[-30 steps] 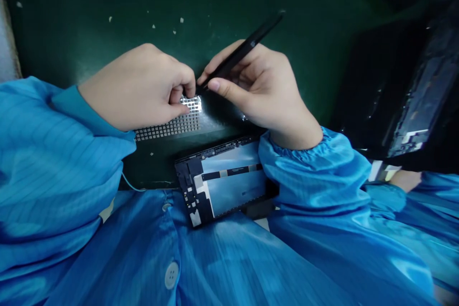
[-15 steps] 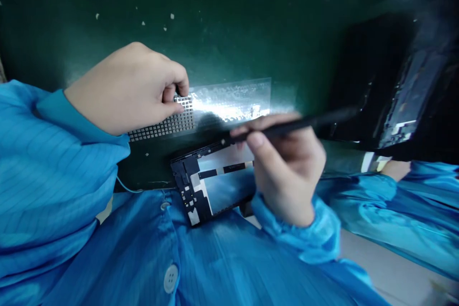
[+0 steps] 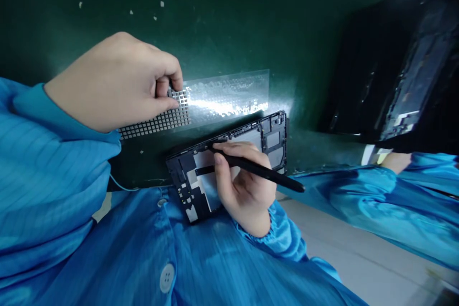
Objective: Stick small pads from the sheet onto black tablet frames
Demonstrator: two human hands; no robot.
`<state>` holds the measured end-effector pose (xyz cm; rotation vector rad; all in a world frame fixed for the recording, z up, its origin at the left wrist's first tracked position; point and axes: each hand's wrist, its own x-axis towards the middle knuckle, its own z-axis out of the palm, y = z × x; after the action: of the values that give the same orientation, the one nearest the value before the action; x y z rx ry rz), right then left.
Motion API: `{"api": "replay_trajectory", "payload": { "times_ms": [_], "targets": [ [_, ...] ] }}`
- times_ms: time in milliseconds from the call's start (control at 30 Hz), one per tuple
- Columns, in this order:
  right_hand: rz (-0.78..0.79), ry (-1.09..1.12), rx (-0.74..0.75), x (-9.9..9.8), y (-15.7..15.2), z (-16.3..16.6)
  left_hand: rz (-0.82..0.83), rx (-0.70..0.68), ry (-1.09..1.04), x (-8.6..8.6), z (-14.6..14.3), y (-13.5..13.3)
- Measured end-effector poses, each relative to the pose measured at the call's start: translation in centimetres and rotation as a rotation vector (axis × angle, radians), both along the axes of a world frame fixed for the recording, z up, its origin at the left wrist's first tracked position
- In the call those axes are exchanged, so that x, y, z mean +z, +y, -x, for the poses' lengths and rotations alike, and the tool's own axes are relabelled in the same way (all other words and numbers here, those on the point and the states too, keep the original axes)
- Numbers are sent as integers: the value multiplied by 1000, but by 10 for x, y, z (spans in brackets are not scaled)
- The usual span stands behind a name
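Note:
My left hand [image 3: 118, 81] is closed, its fingertips pinching the left part of a clear strip [image 3: 229, 95] that carries a grid of small squares and lies on the green mat [image 3: 229, 24]. My right hand [image 3: 240, 181] grips black tweezers [image 3: 258, 169] like a pen. The tweezer tip touches the upper edge of an opened black device frame [image 3: 272, 136], which lies flat at the mat's near edge in front of me. The hand hides the middle of the frame.
Another person's blue sleeve [image 3: 376, 191] and hand [image 3: 396, 162] lie at the right. Dark trays with another device frame [image 3: 412, 86] stand at the far right. Small white specks dot the mat. A pale bench edge [image 3: 358, 258] shows at bottom right.
My right hand has come down from the strip's grid to the device frame, carrying the tweezers with it. The strip's right part is now uncovered. My left hand stays on the strip.

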<state>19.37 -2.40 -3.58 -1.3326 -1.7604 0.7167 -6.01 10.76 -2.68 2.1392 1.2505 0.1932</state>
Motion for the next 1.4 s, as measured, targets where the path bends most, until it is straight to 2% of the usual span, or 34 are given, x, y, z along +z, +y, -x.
{"api": "replay_trajectory", "payload": {
  "times_ms": [100, 200, 333, 433, 500, 600, 800, 900, 967, 1033, 1100, 1167, 1267, 1400],
  "targets": [
    [85, -70, 117, 21, 27, -6, 27, 8, 20, 1, -1, 1],
    [169, -21, 272, 31, 82, -6, 68, -5, 28, 4, -2, 2],
    [323, -12, 524, 15, 151, 5, 57, 17, 40, 3, -3, 3],
    [373, 10, 601, -3, 169, 11, 58, 22, 70, 2, -3, 4],
    [396, 40, 590, -9, 168, 11, 71, 9, 93, 3, -4, 4],
    [416, 71, 560, -7, 162, 11, 76, 10, 107, 6, -6, 3],
    [378, -29, 561, -3, 171, 14, 79, 6, 99, 5, -5, 3],
    [403, 82, 536, 0, 165, 5, 64, 28, 62, 2, -2, 4],
    [387, 251, 412, 7, 144, -8, 36, 31, 11, 0, 0, 3],
    [287, 352, 181, 13, 111, -24, 30, 16, -24, -2, 2, 3],
    [150, 330, -80, 14, 76, -38, 25, 11, -52, -3, 4, 2],
    [43, 289, -234, 7, 47, -47, 20, 13, -64, -5, 5, 1],
    [-10, 276, -280, -11, 29, -51, 8, 13, -38, -7, 8, 1],
    [-20, 235, -264, -25, 32, -47, 6, 0, -4, -10, 13, 0]
  ]
}}
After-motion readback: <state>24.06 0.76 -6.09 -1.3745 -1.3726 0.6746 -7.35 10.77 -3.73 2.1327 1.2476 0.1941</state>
